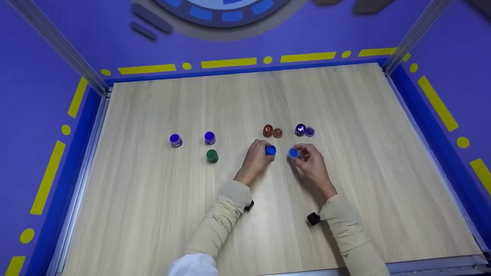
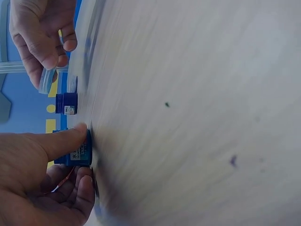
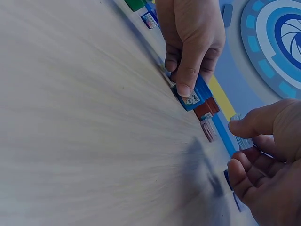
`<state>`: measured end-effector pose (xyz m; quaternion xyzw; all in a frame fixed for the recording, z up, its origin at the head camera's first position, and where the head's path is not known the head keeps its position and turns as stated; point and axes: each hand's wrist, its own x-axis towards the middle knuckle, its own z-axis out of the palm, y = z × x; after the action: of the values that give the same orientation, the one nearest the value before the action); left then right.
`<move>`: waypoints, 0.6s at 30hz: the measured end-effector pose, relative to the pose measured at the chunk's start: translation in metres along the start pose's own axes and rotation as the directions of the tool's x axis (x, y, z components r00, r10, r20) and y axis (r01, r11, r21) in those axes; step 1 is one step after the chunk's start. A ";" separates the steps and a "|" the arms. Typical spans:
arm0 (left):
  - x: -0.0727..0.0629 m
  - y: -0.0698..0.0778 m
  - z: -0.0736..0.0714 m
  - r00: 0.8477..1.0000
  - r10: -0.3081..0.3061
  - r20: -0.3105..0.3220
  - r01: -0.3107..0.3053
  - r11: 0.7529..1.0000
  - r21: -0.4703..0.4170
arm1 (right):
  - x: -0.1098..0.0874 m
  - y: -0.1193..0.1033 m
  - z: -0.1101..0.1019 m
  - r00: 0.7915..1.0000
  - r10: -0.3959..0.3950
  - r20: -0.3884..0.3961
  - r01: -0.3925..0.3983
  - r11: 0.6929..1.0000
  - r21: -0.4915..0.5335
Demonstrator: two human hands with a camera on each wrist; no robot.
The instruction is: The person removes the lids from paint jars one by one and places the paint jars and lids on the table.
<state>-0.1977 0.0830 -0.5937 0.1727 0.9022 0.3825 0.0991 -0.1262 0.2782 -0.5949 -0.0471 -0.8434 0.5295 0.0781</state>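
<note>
My left hand [image 1: 257,158] grips a small blue paint jar [image 1: 271,150] that stands on the table, thumb and fingers on its sides; its top is uncovered. A clear lid with blue paint inside [image 1: 294,152] is pinched between the thumb and fingers of my right hand [image 1: 311,163], just above the table and apart from the jar. In the right wrist view the lid [image 3: 242,136] shows edge-on, and the jar [image 3: 193,98] has a printed label. Behind the hands sit an uncovered orange-brown jar [image 1: 267,130] and an uncovered dark purple jar [image 1: 300,129].
An orange-tinted lid [image 1: 277,133] and a purple-tinted lid [image 1: 309,131] lie beside their jars. To the left stand two purple jars, one farther left [image 1: 175,140] and one nearer [image 1: 210,138], plus a green jar [image 1: 212,156]. Blue walls enclose the wooden table [image 1: 153,214].
</note>
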 end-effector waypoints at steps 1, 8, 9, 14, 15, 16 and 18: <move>0.001 0.000 0.000 1.000 0.005 -0.003 -0.005 1.000 -0.001 | 0.001 0.000 0.001 1.000 -0.001 0.003 0.001 1.000 -0.003; 0.001 -0.001 -0.002 1.000 -0.011 -0.008 0.011 1.000 -0.004 | 0.008 0.002 0.010 1.000 -0.026 0.009 0.026 1.000 -0.008; 0.001 -0.001 -0.002 1.000 -0.014 -0.007 0.014 1.000 -0.003 | 0.009 0.002 0.012 1.000 -0.019 0.013 0.019 1.000 -0.015; 0.002 -0.001 -0.001 1.000 -0.004 -0.011 0.004 1.000 0.030 | 0.014 0.002 0.017 0.999 -0.015 0.030 0.017 0.998 -0.063; 0.003 0.000 -0.001 1.000 -0.001 -0.013 0.001 0.999 0.033 | 0.016 0.002 0.018 0.999 -0.018 0.031 0.020 0.997 -0.074; 0.003 0.000 -0.001 1.000 0.000 -0.016 0.001 0.999 0.036 | 0.017 0.002 0.019 0.999 -0.022 0.033 0.025 0.996 -0.086; 0.004 0.000 -0.001 1.000 0.002 -0.022 -0.001 0.999 0.034 | 0.020 0.003 0.021 0.999 -0.032 0.035 0.036 0.993 -0.111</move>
<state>-0.2019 0.0845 -0.5931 0.1708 0.9096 0.3690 0.0859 -0.1493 0.2645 -0.6051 -0.0284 -0.8736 0.4807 0.0704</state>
